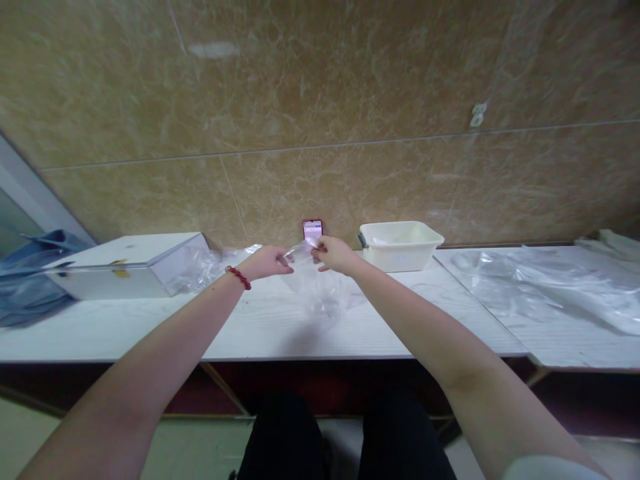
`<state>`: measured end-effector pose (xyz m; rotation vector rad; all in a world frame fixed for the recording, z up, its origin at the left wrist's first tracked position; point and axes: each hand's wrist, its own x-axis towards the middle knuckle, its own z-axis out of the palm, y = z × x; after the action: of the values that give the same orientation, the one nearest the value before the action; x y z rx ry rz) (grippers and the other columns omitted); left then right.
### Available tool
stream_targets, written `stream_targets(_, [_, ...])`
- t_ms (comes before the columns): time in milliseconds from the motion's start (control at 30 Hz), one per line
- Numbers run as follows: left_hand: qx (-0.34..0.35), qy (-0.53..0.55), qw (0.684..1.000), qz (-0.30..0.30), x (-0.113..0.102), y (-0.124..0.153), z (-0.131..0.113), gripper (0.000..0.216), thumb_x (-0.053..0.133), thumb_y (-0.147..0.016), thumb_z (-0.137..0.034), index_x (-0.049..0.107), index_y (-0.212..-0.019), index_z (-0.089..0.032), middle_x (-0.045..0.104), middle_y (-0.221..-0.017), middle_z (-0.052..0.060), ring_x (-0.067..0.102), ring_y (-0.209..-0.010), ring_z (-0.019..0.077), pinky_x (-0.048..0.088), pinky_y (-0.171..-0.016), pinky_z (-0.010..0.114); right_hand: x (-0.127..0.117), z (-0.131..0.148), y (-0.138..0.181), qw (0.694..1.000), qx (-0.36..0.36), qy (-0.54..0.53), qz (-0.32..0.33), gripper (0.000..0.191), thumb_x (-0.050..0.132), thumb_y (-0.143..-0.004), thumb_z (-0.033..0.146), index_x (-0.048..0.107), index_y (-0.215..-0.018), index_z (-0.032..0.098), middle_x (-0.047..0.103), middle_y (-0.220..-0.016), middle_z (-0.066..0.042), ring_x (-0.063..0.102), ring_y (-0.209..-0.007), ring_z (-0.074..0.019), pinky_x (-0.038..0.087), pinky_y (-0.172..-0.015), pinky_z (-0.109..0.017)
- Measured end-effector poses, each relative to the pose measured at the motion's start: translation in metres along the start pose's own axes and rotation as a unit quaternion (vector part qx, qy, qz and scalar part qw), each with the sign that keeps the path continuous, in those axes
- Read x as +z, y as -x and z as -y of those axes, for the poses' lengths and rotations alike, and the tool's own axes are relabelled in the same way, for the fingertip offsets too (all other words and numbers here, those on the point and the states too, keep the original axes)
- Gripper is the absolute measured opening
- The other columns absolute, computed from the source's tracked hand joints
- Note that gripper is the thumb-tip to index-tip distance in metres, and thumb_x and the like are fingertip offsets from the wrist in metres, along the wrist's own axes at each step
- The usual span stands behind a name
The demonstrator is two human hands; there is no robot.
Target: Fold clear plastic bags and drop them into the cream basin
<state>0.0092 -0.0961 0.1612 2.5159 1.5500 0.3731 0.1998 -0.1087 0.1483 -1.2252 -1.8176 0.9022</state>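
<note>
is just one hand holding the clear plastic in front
No, the left hand and right hand both pinch the top of the clear plastic.

It looks like a plain workroom, though the exact kind is unclear: a long white bench (240, 340) runs along a stone-patterned wall (320, 93), with clear plastic (323, 297) at its middle and to either side, a box (120, 283), and a tub (400, 259).
</note>
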Motion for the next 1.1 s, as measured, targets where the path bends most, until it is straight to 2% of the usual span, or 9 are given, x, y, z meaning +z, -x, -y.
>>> stream_targets(133, [-0.008,0.027,1.0,0.014,0.003,-0.005,0.013,0.026,0.054,-0.058,-0.043,0.06,-0.064,-0.019,0.056,-0.057,-0.001,0.051,-0.057,0.014,0.033,-0.051,0.022,-0.013,-0.006,-0.006,0.998,0.043,-0.035,-0.003,0.009,0.051,-0.074,0.018,0.042,-0.071,0.016,0.052,-0.066,-0.001,0.055,-0.058,-0.0097,0.05,-0.047,-0.023])
stream_targets(233, [-0.002,0.124,0.992,0.005,0.009,-0.01,0.022,0.025,0.054,-0.059,-0.04,0.058,-0.069,-0.018,0.057,-0.064,-0.001,0.051,-0.062,0.0129,0.036,-0.055,0.021,-0.025,-0.01,-0.01,0.995,0.07,-0.065,-0.015,0.008,0.049,-0.076,0.018,0.041,-0.073,0.017,0.051,-0.066,0.0,0.055,-0.058,-0.0096,0.051,-0.05,-0.026])
stream_targets(333, [-0.052,0.254,0.966,-0.002,0.018,-0.014,0.026,0.027,0.055,-0.059,-0.038,0.053,-0.074,-0.015,0.058,-0.073,0.002,0.052,-0.066,0.0124,0.039,-0.054,0.021,-0.035,-0.011,-0.011,0.989,0.102,-0.108,-0.002,0.006,0.044,-0.079,0.02,0.041,-0.075,0.016,0.051,-0.063,0.0,0.054,-0.058,-0.0088,0.051,-0.055,-0.029])
stream_targets(467, [-0.074,0.356,0.931,0.002,0.023,-0.016,0.018,0.033,0.057,-0.059,-0.036,0.049,-0.085,-0.017,0.056,-0.091,0.004,0.052,-0.084,0.0154,0.043,-0.059,0.023,-0.04,-0.011,-0.014,0.975,0.149,-0.16,0.026,0.007,0.04,-0.082,0.02,0.041,-0.076,0.016,0.053,-0.065,0.001,0.056,-0.062,-0.0088,0.049,-0.063,-0.038])
stream_targets(600, [-0.051,0.324,0.944,0.024,0.018,-0.018,0.0,0.052,0.059,-0.056,-0.041,0.046,-0.103,-0.023,0.048,-0.112,0.006,0.05,-0.089,0.0175,0.044,-0.056,0.022,-0.039,-0.013,-0.023,0.973,0.175,-0.147,0.018,0.007,0.043,-0.08,0.022,0.044,-0.077,0.015,0.057,-0.072,0.0,0.056,-0.065,-0.0092,0.045,-0.066,-0.044])
stream_targets(733, [-0.032,0.176,0.984,-0.006,0.014,-0.038,0.003,0.041,0.053,-0.06,-0.047,0.058,-0.091,-0.02,0.06,-0.086,0.003,0.053,-0.072,0.0165,0.039,-0.05,0.021,-0.039,-0.021,-0.033,0.984,0.153,-0.096,0.003,0.008,0.05,-0.076,0.023,0.048,-0.077,0.015,0.059,-0.079,-0.003,0.055,-0.066,-0.0098,0.047,-0.064,-0.036])
stream_targets(867, [-0.045,0.076,0.996,-0.034,0.009,-0.072,0.028,0.031,0.054,-0.058,-0.046,0.062,-0.066,-0.018,0.055,-0.054,-0.001,0.051,-0.058,0.015,0.034,-0.048,0.021,-0.039,-0.037,-0.051,0.987,0.138,-0.081,-0.034,0.007,0.053,-0.073,0.02,0.051,-0.078,0.015,0.059,-0.082,-0.004,0.055,-0.069,-0.01,0.049,-0.057,-0.025])
stream_targets(1000, [-0.121,0.159,0.98,-0.024,0.007,-0.101,0.038,0.016,0.059,-0.055,-0.033,0.058,-0.06,-0.018,0.052,-0.051,-0.002,0.051,-0.054,0.0132,0.036,-0.047,0.021,-0.036,-0.05,-0.078,0.983,0.141,-0.079,-0.085,0.005,0.053,-0.071,0.016,0.051,-0.076,0.014,0.058,-0.077,-0.004,0.056,-0.064,-0.0097,0.048,-0.053,-0.02])
stream_targets(1100, [-0.146,0.316,0.935,-0.063,0.008,-0.116,0.033,0.006,0.056,-0.059,-0.019,0.052,-0.062,-0.016,0.054,-0.061,0.0,0.053,-0.061,0.011,0.043,-0.055,0.021,-0.036,-0.054,-0.097,0.984,0.1,-0.067,-0.129,0.007,0.052,-0.071,0.016,0.052,-0.078,0.014,0.058,-0.076,-0.004,0.057,-0.064,-0.0098,0.047,-0.055,-0.021])
